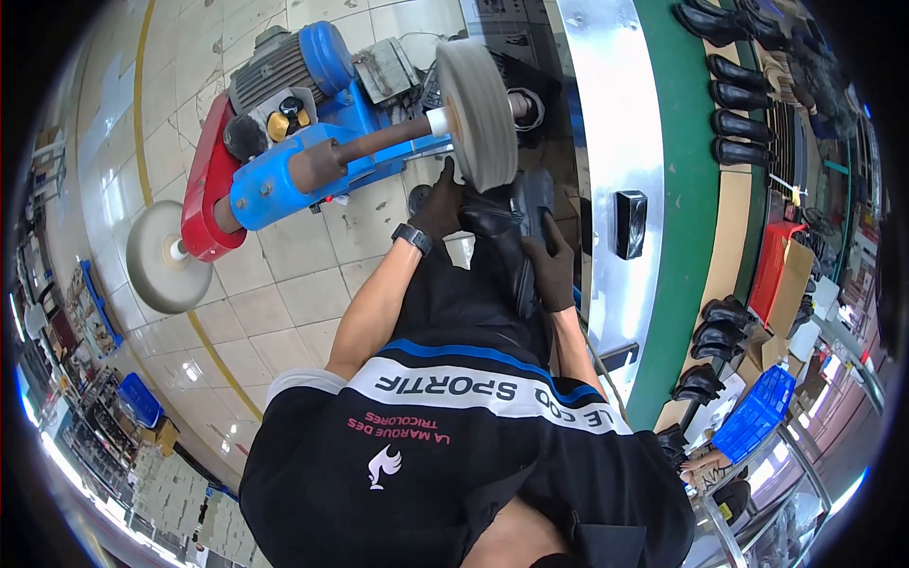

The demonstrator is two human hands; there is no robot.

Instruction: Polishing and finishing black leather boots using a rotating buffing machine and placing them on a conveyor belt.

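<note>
Head view looked down over a person in a black shirt with a white and blue band, both gloved hands raised to a buffing machine. Between the hands sat a black boot [507,237], held just under the grey buffing wheel [478,112] and touching or nearly touching its lower edge; which of the two could not be told. Left hand [438,206], in a dark glove with a black watch [413,238] at the wrist, was closed on the left end of the boot, right below the wheel. Right hand [552,270], also gloved, gripped the boot's right side, nearer the body. That wheel rode on the right end of a shaft running out of the blue and red motor housing [284,142], which stood on the tiled floor [284,293] to the far left. A second grey wheel [166,257] hung at the left end of the same shaft, well apart from the hands. To the right ran a metal bench surface [611,114] with a small black box [631,223] on it, beside a green strip. Further right, rows of black boots [743,99] lay on a shelf, and a blue plastic crate [755,413] stood near right.
</note>
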